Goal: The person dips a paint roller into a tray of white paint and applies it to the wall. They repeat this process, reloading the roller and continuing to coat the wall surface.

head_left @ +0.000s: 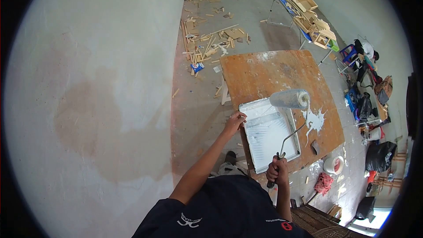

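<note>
I saw the right hand [277, 170] clamped on the paint roller [287, 99], right of frame centre; the left hand [235, 121] met the tray [251, 145], that grip unreadable remotely. Swung wide, I judged, the roller could drip onto the desk [273, 72].

left hand [237, 121] stretched forward; right hand [277, 170] clenched

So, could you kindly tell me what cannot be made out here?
- Roller handle: head view, its middle hidden by the right hand.
- Tray: head view, one far corner hidden behind the roller.
- Black bag: head view, any contents hidden by the bag itself.
- Shirt: head view, some lettering too small to read.
</note>
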`<act>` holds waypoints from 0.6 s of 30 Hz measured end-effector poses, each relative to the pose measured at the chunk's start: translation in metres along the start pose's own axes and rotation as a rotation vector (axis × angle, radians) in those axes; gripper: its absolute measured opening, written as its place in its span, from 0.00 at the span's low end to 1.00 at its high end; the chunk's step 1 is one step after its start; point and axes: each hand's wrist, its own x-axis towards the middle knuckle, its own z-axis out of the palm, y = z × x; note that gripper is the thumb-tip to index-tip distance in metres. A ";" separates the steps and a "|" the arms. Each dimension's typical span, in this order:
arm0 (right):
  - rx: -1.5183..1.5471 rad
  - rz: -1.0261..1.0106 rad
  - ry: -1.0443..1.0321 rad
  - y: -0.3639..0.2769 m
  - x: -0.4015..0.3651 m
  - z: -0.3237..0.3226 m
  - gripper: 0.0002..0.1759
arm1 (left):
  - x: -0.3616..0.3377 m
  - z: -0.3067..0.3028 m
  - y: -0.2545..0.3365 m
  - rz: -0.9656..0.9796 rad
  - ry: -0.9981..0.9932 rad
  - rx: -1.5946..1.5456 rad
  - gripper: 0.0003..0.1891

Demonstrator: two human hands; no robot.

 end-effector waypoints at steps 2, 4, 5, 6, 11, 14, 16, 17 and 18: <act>0.006 0.007 0.002 0.000 0.000 -0.001 0.18 | -0.003 0.000 0.005 -0.017 -0.008 -0.076 0.09; 0.002 0.000 -0.011 0.000 0.000 -0.002 0.18 | -0.003 -0.001 0.004 -0.032 -0.027 -0.193 0.09; 0.000 -0.003 -0.017 0.000 0.000 -0.002 0.18 | -0.002 -0.001 0.003 -0.025 -0.025 -0.194 0.09; -0.002 -0.005 -0.012 0.000 0.000 -0.002 0.18 | -0.001 -0.002 0.003 -0.017 -0.022 -0.195 0.10; 0.014 -0.003 -0.022 0.002 0.001 -0.005 0.18 | -0.003 -0.001 0.008 -0.011 0.022 -0.189 0.10; 0.000 -0.004 -0.005 0.002 0.000 -0.003 0.18 | -0.003 -0.001 0.007 -0.019 0.016 -0.158 0.10; -0.005 -0.004 0.000 0.000 -0.001 -0.001 0.18 | -0.003 -0.001 0.006 -0.015 0.003 -0.144 0.10; -0.007 -0.004 0.004 0.000 -0.001 -0.001 0.18 | -0.002 -0.001 0.006 -0.016 0.002 -0.147 0.10; 0.014 0.002 0.009 0.000 -0.001 -0.001 0.17 | -0.003 -0.001 0.006 -0.018 0.001 -0.148 0.10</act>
